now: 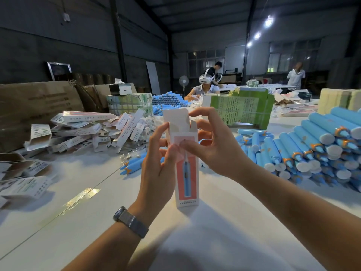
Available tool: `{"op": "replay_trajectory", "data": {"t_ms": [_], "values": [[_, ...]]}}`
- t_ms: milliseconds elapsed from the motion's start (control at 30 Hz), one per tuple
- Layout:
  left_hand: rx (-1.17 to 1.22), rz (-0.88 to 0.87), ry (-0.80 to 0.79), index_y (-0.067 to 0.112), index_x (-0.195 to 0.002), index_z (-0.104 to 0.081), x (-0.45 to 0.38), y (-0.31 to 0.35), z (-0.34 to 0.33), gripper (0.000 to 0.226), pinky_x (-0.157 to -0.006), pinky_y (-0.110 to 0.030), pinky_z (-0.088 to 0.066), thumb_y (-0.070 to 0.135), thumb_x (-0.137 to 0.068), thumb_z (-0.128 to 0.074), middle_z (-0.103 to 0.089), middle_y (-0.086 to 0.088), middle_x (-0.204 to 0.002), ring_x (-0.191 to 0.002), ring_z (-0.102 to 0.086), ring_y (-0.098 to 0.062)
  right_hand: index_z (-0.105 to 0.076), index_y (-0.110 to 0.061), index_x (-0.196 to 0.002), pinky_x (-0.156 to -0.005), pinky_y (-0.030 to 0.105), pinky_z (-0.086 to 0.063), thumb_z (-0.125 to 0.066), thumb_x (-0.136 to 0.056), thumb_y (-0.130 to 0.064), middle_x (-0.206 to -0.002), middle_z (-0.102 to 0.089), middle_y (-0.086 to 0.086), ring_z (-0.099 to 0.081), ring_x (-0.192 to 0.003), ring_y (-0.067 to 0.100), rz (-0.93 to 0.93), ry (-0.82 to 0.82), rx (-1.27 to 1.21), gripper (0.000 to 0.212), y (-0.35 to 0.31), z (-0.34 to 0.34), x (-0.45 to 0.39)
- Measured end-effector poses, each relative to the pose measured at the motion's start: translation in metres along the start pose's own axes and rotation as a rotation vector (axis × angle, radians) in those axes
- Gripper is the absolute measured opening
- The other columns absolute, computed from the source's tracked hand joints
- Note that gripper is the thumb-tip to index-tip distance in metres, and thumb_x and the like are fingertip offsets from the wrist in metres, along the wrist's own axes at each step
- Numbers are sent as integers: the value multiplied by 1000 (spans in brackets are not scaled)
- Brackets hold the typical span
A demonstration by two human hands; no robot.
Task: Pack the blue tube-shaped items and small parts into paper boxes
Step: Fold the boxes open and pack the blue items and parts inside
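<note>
The person holds a paper box (186, 169) upright over the table (224, 222), top flaps open; left hand (156, 165) grips its side, right hand (211, 145) pinches its front. Box-opening step, I reckon; next needs a blue tube (289, 145) from the nearby pile.

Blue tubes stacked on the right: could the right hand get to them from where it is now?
Probably yes. The stacked blue tubes lie open on the table with nothing between, but the right hand pinches the paper box and must let go first.
</note>
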State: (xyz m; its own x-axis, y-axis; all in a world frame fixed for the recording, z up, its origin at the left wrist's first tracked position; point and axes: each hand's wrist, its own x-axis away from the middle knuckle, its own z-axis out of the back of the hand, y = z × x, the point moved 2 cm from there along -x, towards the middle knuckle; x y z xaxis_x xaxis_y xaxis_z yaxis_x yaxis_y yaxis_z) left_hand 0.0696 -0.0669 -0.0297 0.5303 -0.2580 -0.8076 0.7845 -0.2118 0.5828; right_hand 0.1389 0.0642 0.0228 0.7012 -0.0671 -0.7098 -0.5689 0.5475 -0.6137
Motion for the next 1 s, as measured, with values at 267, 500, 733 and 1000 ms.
{"op": "replay_trajectory", "data": {"t_ms": [267, 500, 733, 1000], "values": [[10, 48, -36, 68, -115, -49, 0, 4, 1, 38, -75, -50, -61, 34, -99, -41, -65, -2, -109, -93, -69, -27, -48, -27, -104, -70, 47, -57, -82, -77, -8, -102, -72, 1, -66, -78, 33, -39, 52, -59, 48, 3, 2, 1], [34, 68, -31, 63, -113, -51, 1, 3, 0, 35, -75, -53, -60, 33, -99, -41, -65, -2, -105, -91, -68, -29, -52, -36, -103, -64, 32, -56, -83, -77, -15, -100, -72, -5, -63, -70, 18, -13, 48, -51, 46, 8, 2, 2], [37, 71, -36, 57, -117, -50, 1, 3, 0, 31, -76, -57, -59, 33, -100, -40, -64, -9, -109, -94, -68, -30, -63, -40, -95, -63, 20, -51, -79, -80, -22, -92, -68, -25, -63, -73, 7, -5, 24, 28, 28, 12, 2, 0], [88, 65, -38, 58, -114, -53, 2, 6, 0, 36, -78, -51, -60, 27, -101, -39, -68, 9, -107, -94, -68, -25, -72, -20, -93, -70, 16, -51, -82, -76, -20, -116, -62, -18, -65, -100, 5, 127, 39, 85, 20, 1, 6, -4]]}}
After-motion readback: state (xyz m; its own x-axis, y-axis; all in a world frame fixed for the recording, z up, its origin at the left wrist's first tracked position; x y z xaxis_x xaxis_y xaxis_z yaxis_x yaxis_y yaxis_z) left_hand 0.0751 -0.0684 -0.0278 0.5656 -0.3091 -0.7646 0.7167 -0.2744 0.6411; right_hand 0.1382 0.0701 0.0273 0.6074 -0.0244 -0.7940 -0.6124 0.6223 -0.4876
